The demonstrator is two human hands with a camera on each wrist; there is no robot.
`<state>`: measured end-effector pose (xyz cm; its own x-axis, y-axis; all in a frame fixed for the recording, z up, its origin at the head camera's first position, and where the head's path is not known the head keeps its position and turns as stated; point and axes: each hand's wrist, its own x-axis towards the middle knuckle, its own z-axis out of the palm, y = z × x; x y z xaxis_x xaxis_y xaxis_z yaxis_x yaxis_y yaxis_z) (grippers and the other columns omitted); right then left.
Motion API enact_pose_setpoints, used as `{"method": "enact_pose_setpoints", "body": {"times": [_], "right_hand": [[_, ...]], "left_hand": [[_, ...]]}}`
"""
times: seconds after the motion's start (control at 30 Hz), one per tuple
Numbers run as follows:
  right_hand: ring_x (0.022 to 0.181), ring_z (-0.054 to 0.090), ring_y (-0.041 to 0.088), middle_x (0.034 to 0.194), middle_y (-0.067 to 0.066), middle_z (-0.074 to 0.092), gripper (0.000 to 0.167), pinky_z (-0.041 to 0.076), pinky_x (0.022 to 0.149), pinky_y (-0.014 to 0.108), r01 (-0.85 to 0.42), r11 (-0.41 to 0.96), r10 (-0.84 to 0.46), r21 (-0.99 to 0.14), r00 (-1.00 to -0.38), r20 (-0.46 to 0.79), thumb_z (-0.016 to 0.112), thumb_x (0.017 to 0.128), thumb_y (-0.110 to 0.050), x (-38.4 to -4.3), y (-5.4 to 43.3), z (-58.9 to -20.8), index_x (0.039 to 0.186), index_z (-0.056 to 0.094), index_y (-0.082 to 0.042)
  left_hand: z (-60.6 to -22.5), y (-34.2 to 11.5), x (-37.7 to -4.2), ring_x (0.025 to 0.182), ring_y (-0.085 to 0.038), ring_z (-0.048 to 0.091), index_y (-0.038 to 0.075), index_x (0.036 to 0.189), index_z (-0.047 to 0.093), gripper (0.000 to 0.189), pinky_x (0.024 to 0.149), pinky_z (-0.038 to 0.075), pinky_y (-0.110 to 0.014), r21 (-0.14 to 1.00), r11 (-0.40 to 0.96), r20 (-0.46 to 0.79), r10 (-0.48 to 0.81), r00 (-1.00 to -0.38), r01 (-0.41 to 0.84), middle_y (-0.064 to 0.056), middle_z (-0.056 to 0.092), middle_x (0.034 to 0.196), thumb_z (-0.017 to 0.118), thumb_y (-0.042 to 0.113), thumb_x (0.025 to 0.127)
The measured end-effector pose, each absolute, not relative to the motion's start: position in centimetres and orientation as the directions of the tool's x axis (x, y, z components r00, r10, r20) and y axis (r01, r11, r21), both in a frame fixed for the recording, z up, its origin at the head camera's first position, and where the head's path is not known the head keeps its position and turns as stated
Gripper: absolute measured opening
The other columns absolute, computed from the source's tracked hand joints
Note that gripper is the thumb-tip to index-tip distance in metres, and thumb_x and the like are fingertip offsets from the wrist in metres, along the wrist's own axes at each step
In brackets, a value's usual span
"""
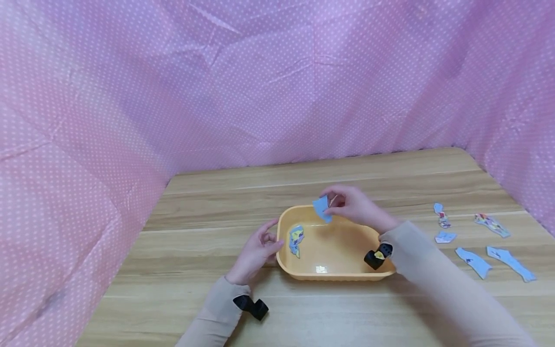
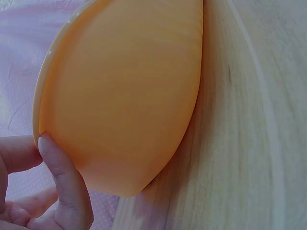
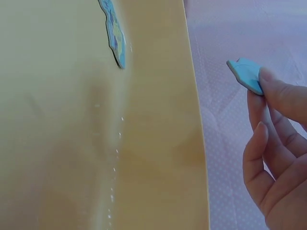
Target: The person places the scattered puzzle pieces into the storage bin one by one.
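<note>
An orange plastic tray [image 1: 338,276] stands on the wooden table, its left rim pinched between thumb and finger of my left hand [image 1: 256,250]. The left wrist view shows the thumb and a finger on the rim of the tray's outer wall [image 2: 129,96]. Over the tray's far rim, my right hand [image 1: 353,205] pinches a light blue puzzle piece [image 1: 322,208], thumb on top in the right wrist view [image 3: 247,74]. Inside the tray, near its left end, lies a blue, yellow and purple puzzle piece [image 1: 297,241].
To the right on the wooden table [image 1: 195,270] lie several more pieces, among them a long pale blue piece [image 1: 511,263], another blue piece [image 1: 473,262] and a multicoloured piece [image 1: 492,225]. A pink dotted cloth [image 1: 260,86] hangs behind and at the sides.
</note>
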<state>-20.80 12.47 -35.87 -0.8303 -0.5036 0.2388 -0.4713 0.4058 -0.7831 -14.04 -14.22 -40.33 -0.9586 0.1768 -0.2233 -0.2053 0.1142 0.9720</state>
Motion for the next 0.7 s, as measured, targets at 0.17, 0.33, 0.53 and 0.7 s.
{"method": "enact_pose_setpoints", "body": {"times": [0.17, 0.33, 0.53, 0.7], "right_hand": [[0.076, 0.062, 0.014, 0.086, 0.008, 0.062, 0.035, 0.053, 0.072, 0.029, -0.474, 0.433, -0.519, -0.767, -0.826, 0.218, 0.073, 0.079, 0.0, -20.8, 11.6, -36.1, 0.112, 0.062, 0.001], [0.074, 0.06, 0.013, 0.086, 0.006, 0.062, 0.032, 0.051, 0.07, 0.029, -0.464, 0.459, -0.53, -0.758, -0.827, 0.185, 0.074, 0.079, -0.005, -20.8, 10.8, -36.5, 0.109, 0.062, -0.003], [0.073, 0.059, 0.012, 0.086, 0.005, 0.061, 0.031, 0.051, 0.068, 0.027, -0.47, 0.468, -0.544, -0.748, -0.82, 0.175, 0.075, 0.079, -0.006, -20.9, 10.4, -37.1, 0.107, 0.063, -0.005], [0.072, 0.059, 0.011, 0.084, 0.004, 0.064, 0.029, 0.051, 0.067, 0.025, -0.499, 0.455, -0.566, -0.737, -0.801, 0.194, 0.073, 0.08, -0.005, -21.2, 10.2, -37.5, 0.107, 0.062, -0.004]], "left_hand": [[-40.2, -14.2, -14.0, 0.073, -0.013, 0.057, 0.012, 0.144, 0.038, 0.06, 0.061, 0.05, -0.023, 0.97, 0.118, -0.231, 0.173, -0.957, -0.213, -0.007, 0.055, 0.092, 0.06, -0.001, 0.089], [-40.1, -14.1, -13.9, 0.073, -0.013, 0.057, 0.011, 0.144, 0.037, 0.06, 0.061, 0.05, -0.024, 0.969, 0.117, -0.235, 0.174, -0.956, -0.217, -0.007, 0.054, 0.092, 0.059, 0.0, 0.09], [-40.1, -14.1, -13.8, 0.074, -0.013, 0.058, 0.012, 0.144, 0.037, 0.06, 0.061, 0.051, -0.024, 0.967, 0.137, -0.236, 0.175, -0.956, -0.214, -0.008, 0.054, 0.094, 0.06, 0.0, 0.09], [-39.9, -14.2, -13.9, 0.073, -0.013, 0.056, 0.012, 0.144, 0.037, 0.06, 0.061, 0.05, -0.024, 0.967, 0.153, -0.231, 0.169, -0.958, -0.206, -0.008, 0.054, 0.093, 0.06, 0.0, 0.09]]}}
